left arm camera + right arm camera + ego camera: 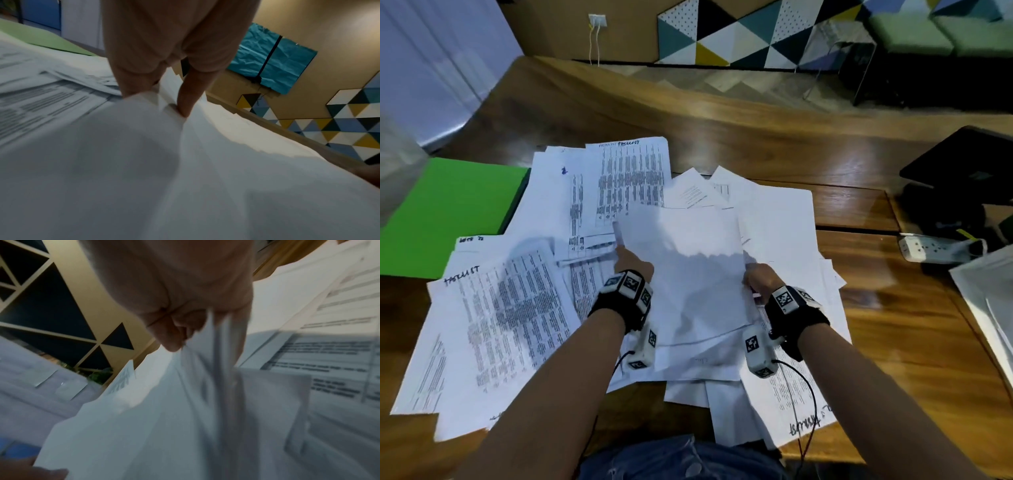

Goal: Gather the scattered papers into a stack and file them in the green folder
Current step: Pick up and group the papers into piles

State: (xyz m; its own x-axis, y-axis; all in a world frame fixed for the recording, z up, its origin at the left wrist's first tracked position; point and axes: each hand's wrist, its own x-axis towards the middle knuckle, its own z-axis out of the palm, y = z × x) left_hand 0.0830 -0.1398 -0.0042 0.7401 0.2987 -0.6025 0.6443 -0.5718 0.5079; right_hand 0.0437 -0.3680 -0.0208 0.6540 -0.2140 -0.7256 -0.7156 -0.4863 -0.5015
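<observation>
Several printed and blank papers [503, 308] lie scattered over the wooden table. Both hands hold a small bundle of blank sheets [688, 267] raised above the pile. My left hand [631, 263] pinches the bundle's left edge; in the left wrist view the left hand [164, 100] has thumb and finger closed on the sheets [185, 162]. My right hand [758, 277] grips the right edge, and in the right wrist view the right hand [185, 337] curls round several sheets [164, 418]. The green folder [445, 212] lies shut at the far left, partly under papers.
A black device [962, 171] and a white power strip [935, 248] sit at the table's right. Another white stack [986, 294] lies at the right edge. Bare wood [893, 325] shows right of the papers and behind them.
</observation>
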